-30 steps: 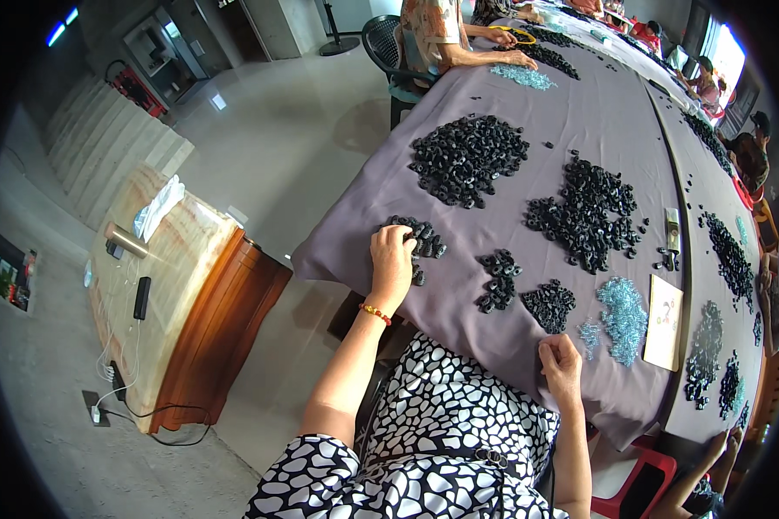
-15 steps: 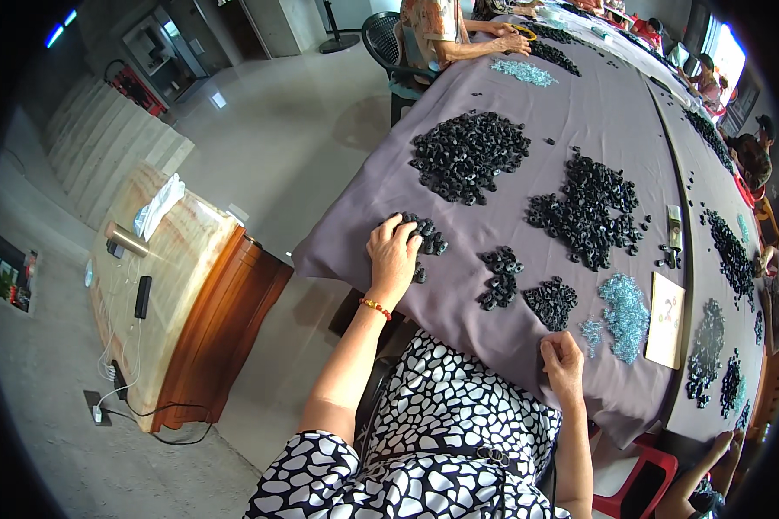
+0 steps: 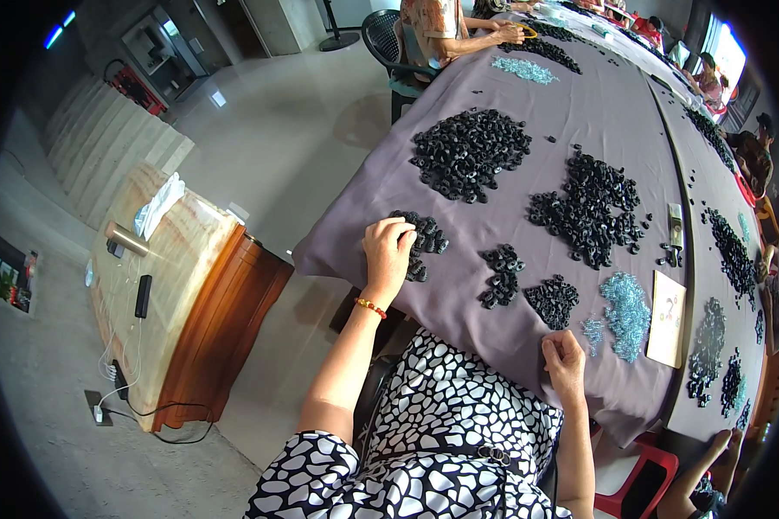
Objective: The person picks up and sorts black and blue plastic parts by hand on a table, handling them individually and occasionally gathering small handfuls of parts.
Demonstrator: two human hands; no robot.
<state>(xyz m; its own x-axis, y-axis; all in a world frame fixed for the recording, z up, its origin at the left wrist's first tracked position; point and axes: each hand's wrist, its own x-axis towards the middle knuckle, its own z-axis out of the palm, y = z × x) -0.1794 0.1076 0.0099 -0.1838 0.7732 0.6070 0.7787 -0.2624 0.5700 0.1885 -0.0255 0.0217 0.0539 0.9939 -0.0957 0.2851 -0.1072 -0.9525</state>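
At the table's near edge, the right hand (image 3: 565, 363) rests with fingers curled on the grey cloth (image 3: 580, 112), whether it grips anything I cannot tell, just short of a small black-ring heap (image 3: 552, 300) and a pale blue pile (image 3: 627, 311). Toward the near left corner, the left hand (image 3: 389, 255) lies cupped over another small heap of black rings (image 3: 426, 238), fingers bent onto them. Farther across the cloth sit two large black mounds (image 3: 469, 152), and at the far end another person's hands (image 3: 515, 33) work.
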